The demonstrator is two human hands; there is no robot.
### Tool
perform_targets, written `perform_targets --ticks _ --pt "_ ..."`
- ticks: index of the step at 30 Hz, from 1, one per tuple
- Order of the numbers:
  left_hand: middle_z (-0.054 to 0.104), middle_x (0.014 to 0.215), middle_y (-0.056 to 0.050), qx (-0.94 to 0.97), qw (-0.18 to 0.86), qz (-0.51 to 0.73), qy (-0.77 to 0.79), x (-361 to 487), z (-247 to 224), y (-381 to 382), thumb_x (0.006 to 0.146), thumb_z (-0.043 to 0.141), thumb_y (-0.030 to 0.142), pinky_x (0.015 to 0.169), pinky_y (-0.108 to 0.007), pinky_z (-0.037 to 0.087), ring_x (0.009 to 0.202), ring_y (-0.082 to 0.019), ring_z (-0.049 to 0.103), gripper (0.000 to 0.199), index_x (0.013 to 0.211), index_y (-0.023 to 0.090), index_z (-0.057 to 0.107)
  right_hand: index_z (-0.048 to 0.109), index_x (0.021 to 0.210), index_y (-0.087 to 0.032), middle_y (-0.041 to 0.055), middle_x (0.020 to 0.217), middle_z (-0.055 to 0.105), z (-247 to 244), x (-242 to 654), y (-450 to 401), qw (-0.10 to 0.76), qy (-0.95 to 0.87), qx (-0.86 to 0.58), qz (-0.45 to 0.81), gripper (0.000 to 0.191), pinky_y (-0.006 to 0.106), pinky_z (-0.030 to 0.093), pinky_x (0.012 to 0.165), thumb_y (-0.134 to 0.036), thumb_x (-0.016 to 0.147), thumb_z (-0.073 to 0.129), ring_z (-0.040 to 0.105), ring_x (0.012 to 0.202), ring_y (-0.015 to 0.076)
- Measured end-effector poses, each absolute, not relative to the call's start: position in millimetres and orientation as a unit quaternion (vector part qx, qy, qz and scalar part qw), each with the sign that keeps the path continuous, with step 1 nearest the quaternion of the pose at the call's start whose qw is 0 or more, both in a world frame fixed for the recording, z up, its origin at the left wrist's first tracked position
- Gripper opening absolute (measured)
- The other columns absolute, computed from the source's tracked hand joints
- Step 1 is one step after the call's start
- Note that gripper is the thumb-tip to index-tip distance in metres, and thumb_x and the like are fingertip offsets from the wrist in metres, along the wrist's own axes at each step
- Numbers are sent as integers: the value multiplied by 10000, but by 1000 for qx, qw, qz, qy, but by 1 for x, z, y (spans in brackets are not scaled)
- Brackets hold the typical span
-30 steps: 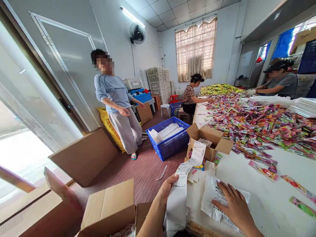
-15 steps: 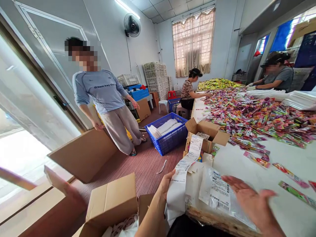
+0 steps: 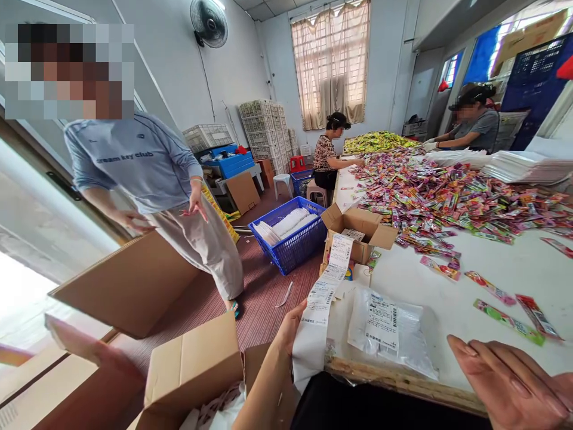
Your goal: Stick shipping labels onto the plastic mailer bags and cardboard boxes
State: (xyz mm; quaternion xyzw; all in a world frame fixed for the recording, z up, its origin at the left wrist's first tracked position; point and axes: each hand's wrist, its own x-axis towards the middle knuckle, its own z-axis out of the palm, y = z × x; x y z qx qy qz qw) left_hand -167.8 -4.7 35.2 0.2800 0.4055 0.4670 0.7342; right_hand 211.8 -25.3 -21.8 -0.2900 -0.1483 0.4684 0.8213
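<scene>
My left hand (image 3: 292, 325) is closed on a long strip of printed labels (image 3: 323, 292), which runs up to the small open carton and hangs down beside the table edge. A clear plastic bag (image 3: 414, 331) with a white printed label on it lies flat at the near edge of the white table. To the right of the bag, my right hand (image 3: 508, 379) is raised over the table edge, palm partly up, fingers extended and holding nothing. Loose colourful packets (image 3: 510, 321) lie beyond it.
A small open carton (image 3: 373, 233) stands at the table's left edge, with a packet heap (image 3: 439, 197) behind. On the floor are a blue basket (image 3: 290, 254) and an open carton (image 3: 192, 358). A person (image 3: 134, 161) stands left; two others sit farther back.
My right hand has moved off the bag's label, right and toward me. The standing person has come nearer, and the view has shifted. My left hand still holds the strip.
</scene>
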Motion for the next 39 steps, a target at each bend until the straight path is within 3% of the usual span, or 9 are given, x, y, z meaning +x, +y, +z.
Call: perform_targets --ticks 3,6,8,13,17,25,31,35,39 --pt "745 1127 -111 365 675 471 435 -168 33 -5 843 617 400 968 -414 488 1069 -293 686 462 1238 161 606 166 174 -326 -90 345 -266 -5 206 -30 800 -139 -239 533 790 424 376 575 -959 630 294 4 337 61" --pt "747 1106 -128 413 640 454 462 -171 24 -3 753 735 401 875 -412 528 958 -292 721 566 1244 166 576 468 332 -306 -35 289 183 -3 201 -33 737 -209 -300 569 782 507 459 659 -1008 576 225 314 373 146" --pt "767 1014 -129 437 613 444 486 -173 17 -2 682 803 402 795 -409 545 857 -294 736 650 1232 160 558 649 570 -285 11 436 462 -13 197 -31 689 -238 -357 584 832 538 494 744 -1016 547 254 507 528 215" --pt "759 989 -102 507 503 447 538 -169 7 -5 734 763 368 911 -433 509 969 -283 707 659 1299 166 491 710 931 -196 86 811 714 -66 183 -26 535 -346 -578 509 689 403 528 724 -796 598 648 652 789 268" --pt "663 1244 -131 591 350 449 572 -163 4 -11 782 683 293 1079 -433 409 1209 -264 593 574 1313 179 500 692 955 -222 90 923 733 -98 175 -32 471 -429 -683 358 625 327 499 622 -765 673 567 668 903 291" --pt "480 1461 -170 659 181 369 630 -163 -10 -21 814 621 277 1158 -514 294 1383 -304 415 635 1410 172 429 633 1081 -184 93 869 699 -102 165 -36 489 -481 -700 200 619 337 475 663 -713 833 429 639 763 242" --pt "137 1640 -172 715 -42 328 616 -133 8 -35 898 560 326 1162 -649 122 1510 -339 42 813 1556 258 87 604 1103 -133 118 895 679 -96 155 -32 492 -490 -715 79 620 355 435 729 -658 911 338 618 802 246" --pt "29 1653 -168 744 -86 304 589 -99 7 -37 915 538 340 1148 -685 103 1501 -353 -59 853 1560 249 -13 596 1105 -122 129 906 677 -94 151 -30 471 -497 -728 26 614 360 410 731 -634 934 304 614 830 261" --pt "66 1644 -186 802 -59 237 545 -67 -14 -34 921 515 387 1155 -658 151 1499 -358 -16 838 1563 208 6 593 1119 -129 123 930 678 -93 150 -29 446 -505 -738 39 586 351 404 722 -614 938 318 611 812 249"
